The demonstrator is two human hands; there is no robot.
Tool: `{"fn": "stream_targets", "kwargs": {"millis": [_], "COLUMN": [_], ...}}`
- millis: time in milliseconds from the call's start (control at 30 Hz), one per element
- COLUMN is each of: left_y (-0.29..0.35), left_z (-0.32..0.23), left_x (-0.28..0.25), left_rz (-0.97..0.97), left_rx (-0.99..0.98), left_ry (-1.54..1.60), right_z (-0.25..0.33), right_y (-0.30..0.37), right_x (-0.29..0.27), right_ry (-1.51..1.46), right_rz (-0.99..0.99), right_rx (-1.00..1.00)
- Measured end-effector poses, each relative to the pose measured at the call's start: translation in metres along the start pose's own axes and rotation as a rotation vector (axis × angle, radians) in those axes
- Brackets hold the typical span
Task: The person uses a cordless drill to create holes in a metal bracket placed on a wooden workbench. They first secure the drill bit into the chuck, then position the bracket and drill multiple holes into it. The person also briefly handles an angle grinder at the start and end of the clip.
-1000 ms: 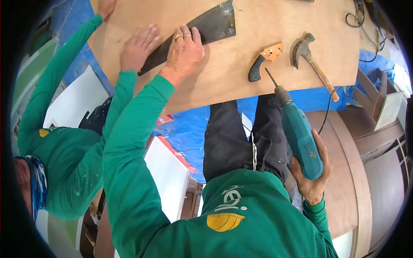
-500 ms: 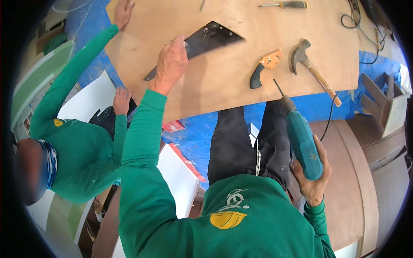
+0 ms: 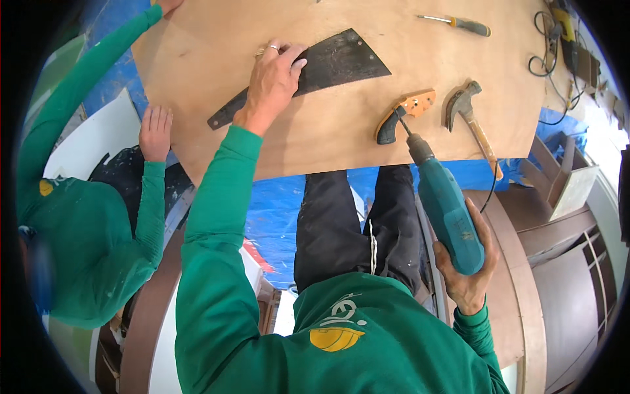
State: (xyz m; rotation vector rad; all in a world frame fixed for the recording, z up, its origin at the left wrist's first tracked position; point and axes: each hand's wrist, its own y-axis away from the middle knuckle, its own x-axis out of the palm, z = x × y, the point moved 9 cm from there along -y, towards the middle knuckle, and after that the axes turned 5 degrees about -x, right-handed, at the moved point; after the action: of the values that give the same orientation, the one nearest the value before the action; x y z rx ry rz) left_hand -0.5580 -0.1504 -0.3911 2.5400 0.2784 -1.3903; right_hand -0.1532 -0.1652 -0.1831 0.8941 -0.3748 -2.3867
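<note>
While a wooden board [image 3: 328, 141] spans the upper middle of the frame, we see a co-worker [image 3: 85, 249] in green along the left side, one hand [image 3: 155, 134] just beside the board's left edge.

On the board, left of centre, lies a dark saw blade [image 3: 338, 65]. Its long axis climbs from a narrow end at lower left to a wide end at upper right. Our left hand [image 3: 268, 92] crosses it near the middle, fingers bent over the metal; whether they pinch it or merely press, we cannot tell.

At lower right, our right hand [image 3: 469, 282] is wrapped around the rear of a teal drill [image 3: 451, 213], which slants toward the upper left. A hammer [image 3: 471, 115] lies to the right of the drill's nose, head uppermost.

Between blade and hammer sits an orange-and-black saw handle [image 3: 415, 102], detached and right of the blade's wide end, with bare wood between. Farther up lies a screwdriver [image 3: 462, 23].

Smallest, the drill bit [image 3: 402, 123] overlaps the handle in our view; contact we cannot confirm. So the blade is nearest our left hand, while the right reaches the handle only through the drill.
</note>
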Motion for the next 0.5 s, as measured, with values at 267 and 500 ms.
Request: {"fn": "stream_targets", "kwargs": {"millis": [267, 500], "left_y": [0.015, 0.009], "left_z": [0.026, 0.041], "left_x": [0.015, 0.027], "left_rz": [-0.465, -0.496], "left_rx": [-0.185, -0.389], "left_ry": [-0.172, -0.115], "right_z": [0.032, 0.063], "right_y": [-0.091, -0.146], "right_x": [0.026, 0.048], "right_ry": [0.133, 0.249], "right_rz": [0.062, 0.080], "right_rx": [0.030, -0.053]}}
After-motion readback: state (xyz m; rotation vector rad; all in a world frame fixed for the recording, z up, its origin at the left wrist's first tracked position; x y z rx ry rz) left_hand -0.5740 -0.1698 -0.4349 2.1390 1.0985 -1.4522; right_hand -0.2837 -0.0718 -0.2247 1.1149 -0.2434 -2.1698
